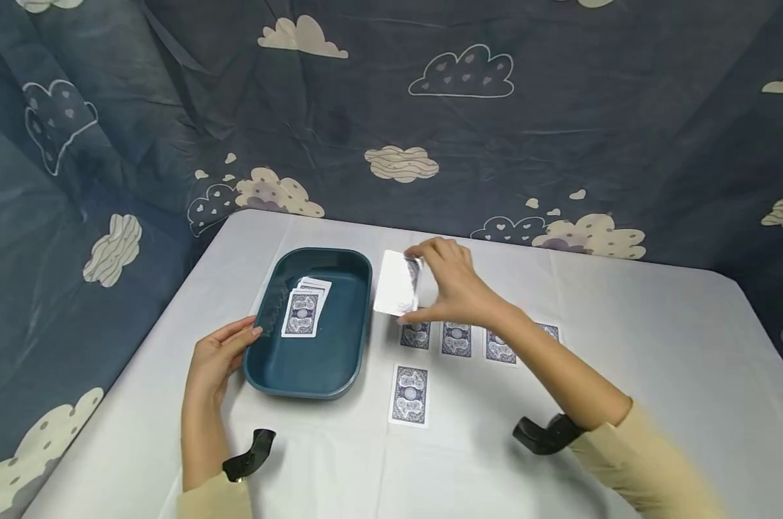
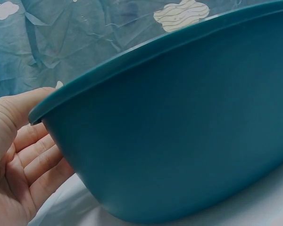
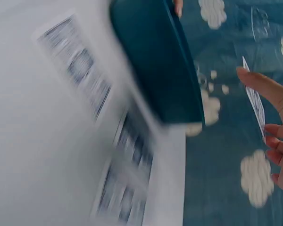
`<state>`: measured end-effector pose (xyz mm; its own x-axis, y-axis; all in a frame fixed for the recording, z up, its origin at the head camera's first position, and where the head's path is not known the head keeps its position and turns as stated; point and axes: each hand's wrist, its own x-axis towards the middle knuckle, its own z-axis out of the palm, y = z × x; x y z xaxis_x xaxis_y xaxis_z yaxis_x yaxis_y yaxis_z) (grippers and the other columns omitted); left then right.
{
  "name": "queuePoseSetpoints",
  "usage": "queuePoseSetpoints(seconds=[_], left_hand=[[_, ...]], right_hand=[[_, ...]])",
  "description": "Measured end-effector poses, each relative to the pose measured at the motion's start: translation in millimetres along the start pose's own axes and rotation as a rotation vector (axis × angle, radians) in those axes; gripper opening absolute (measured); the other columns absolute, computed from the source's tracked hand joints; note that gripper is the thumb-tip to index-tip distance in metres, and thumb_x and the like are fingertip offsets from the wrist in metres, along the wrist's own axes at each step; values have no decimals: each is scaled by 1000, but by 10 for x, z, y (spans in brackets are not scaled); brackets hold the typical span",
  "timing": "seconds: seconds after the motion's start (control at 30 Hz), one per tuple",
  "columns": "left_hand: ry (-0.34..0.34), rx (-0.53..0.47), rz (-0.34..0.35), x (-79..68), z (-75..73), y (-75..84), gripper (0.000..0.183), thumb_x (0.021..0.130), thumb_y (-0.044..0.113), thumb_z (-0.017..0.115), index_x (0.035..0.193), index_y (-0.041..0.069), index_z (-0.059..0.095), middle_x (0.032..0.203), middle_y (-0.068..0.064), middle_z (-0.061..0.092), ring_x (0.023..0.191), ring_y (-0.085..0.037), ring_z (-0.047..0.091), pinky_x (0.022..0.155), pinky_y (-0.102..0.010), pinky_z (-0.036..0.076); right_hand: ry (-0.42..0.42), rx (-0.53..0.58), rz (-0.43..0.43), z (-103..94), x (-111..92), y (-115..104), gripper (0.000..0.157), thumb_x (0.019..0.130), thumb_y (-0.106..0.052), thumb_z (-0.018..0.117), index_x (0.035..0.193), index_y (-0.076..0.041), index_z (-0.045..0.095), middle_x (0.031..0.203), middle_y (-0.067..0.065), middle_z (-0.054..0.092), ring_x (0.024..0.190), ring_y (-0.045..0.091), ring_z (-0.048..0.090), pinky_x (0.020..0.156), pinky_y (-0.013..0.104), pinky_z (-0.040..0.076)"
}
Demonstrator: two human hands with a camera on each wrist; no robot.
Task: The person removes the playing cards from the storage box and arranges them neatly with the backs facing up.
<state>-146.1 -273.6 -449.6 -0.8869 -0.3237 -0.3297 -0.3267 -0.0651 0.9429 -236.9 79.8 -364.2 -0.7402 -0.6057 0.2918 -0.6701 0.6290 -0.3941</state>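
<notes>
My right hand (image 1: 453,288) holds a playing card (image 1: 394,285) by its opposite edges, thumb on one and fingertips on the other. The card is raised above the table, just right of a dark teal plastic tub (image 1: 339,353). It shows nearly edge-on in the right wrist view, with its patterned back partly in sight. At the tub's left rim, my left hand (image 2: 19,155) pinches the edge, thumb on top and fingers against the outer wall. A small overlapping pile of playing cards (image 1: 301,315), backs up, lies inside the tub.
Right of the tub, a row of face-down cards (image 1: 456,339) lies on the white tablecloth (image 1: 657,346), partly under my right forearm. One more face-down card (image 1: 409,395) lies nearer me. A dark cloud-print curtain (image 1: 391,108) hangs behind and to the left.
</notes>
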Motion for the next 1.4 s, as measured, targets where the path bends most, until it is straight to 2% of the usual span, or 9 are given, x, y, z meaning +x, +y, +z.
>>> queuePoseSetpoints(seconds=[0.1, 0.2, 0.4, 0.53, 0.8, 1.07, 1.4], left_hand=[[6, 3, 11, 7, -4, -1, 45, 78, 23, 75, 118, 8, 62, 85, 16, 68, 83, -1, 64, 67, -17, 49], [8, -11, 7, 11, -10, 1, 44, 77, 23, 76, 117, 10, 63, 86, 17, 68, 83, 0, 64, 67, -16, 49], [1, -32, -16, -6, 0, -1, 43, 74, 26, 78, 114, 14, 65, 87, 17, 68, 83, 1, 63, 68, -15, 49], [-2, -41, -22, -19, -6, 0, 42, 73, 27, 79, 112, 16, 67, 87, 16, 69, 83, 1, 63, 67, -16, 49], [-3, -56, -21, -14, 3, -3, 39, 75, 24, 78, 111, 15, 67, 87, 15, 69, 83, 0, 63, 67, -16, 49], [29, -31, -48, -9, 17, 5, 45, 73, 27, 79, 114, 16, 66, 87, 17, 68, 82, 1, 61, 65, -16, 47], [34, -40, -40, 3, 9, 0, 46, 72, 28, 80, 114, 15, 66, 88, 15, 69, 83, 0, 62, 65, -16, 48]], right_hand=[[-35, -21, 40, -106, -321, 164, 94, 51, -52, 85, 125, -7, 46, 118, 9, 45, 113, 27, 36, 97, 48, 21], [-77, -40, 63, -83, -611, 297, 94, 49, -52, 86, 123, -7, 48, 116, 9, 47, 112, 28, 37, 98, 49, 21], [-129, -63, 19, 158, -1095, 418, 94, 46, -55, 86, 119, -6, 52, 114, 8, 50, 108, 26, 42, 96, 49, 26], [-159, -66, -31, 328, -1283, 397, 94, 47, -60, 82, 118, -7, 53, 113, 6, 50, 109, 24, 42, 97, 47, 26], [-182, -79, -3, 415, -1436, 353, 95, 50, -68, 76, 119, -7, 53, 115, 5, 49, 111, 23, 41, 97, 44, 24], [-180, -77, 8, 423, -1452, 307, 96, 48, -67, 77, 119, -8, 53, 115, 4, 49, 108, 21, 42, 95, 42, 24], [-194, -56, 34, 430, -1489, 280, 95, 49, -68, 77, 121, -10, 52, 115, 3, 49, 109, 20, 43, 96, 44, 24]])
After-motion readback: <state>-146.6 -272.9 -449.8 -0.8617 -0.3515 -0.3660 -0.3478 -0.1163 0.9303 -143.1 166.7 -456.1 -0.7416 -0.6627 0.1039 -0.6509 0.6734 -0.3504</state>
